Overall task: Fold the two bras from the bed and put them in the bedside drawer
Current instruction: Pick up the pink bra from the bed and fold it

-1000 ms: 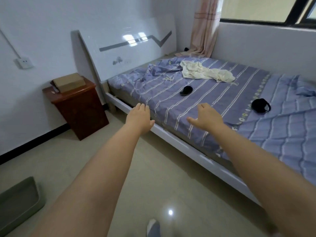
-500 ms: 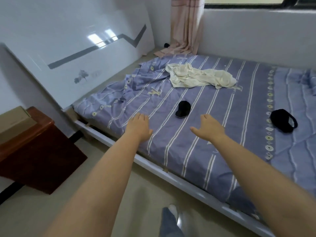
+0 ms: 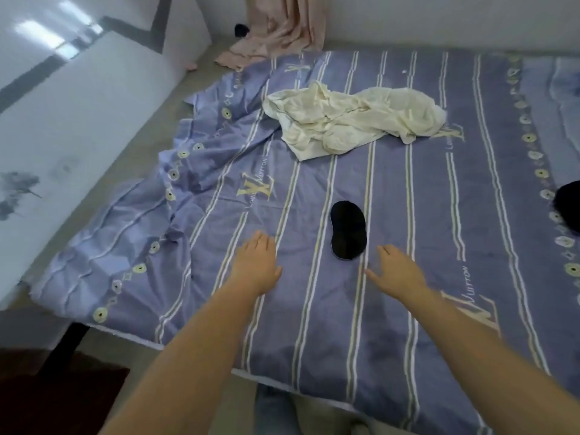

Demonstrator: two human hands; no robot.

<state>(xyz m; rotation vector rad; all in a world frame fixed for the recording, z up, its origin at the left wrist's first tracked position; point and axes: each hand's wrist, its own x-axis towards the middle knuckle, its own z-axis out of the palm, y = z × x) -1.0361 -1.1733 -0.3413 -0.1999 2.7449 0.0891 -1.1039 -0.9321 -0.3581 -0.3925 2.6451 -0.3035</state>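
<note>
A small black bra point(image 3: 348, 229) lies flat on the purple striped bed sheet point(image 3: 423, 215), in the middle of the view. A second black bra point(image 3: 569, 204) shows partly at the right edge of the frame. My left hand point(image 3: 257, 265) hovers over the sheet to the left of the nearer bra, fingers apart, holding nothing. My right hand point(image 3: 397, 271) is just below and right of that bra, fingers spread, also holding nothing. Neither hand touches the bra. Only a dark corner of the bedside cabinet point(image 3: 47, 400) shows at the bottom left; its drawer is out of view.
A crumpled cream cloth point(image 3: 351, 117) lies further back on the bed. The white headboard point(image 3: 78, 127) stands along the left. A pink curtain point(image 3: 276, 29) hangs at the far wall. My legs stand against the bed's near edge point(image 3: 282, 387).
I have stepped up to the bed and leaned over it. Both hands have moved forward and now flank the nearer black bra. The cabinet has slid almost out of view.
</note>
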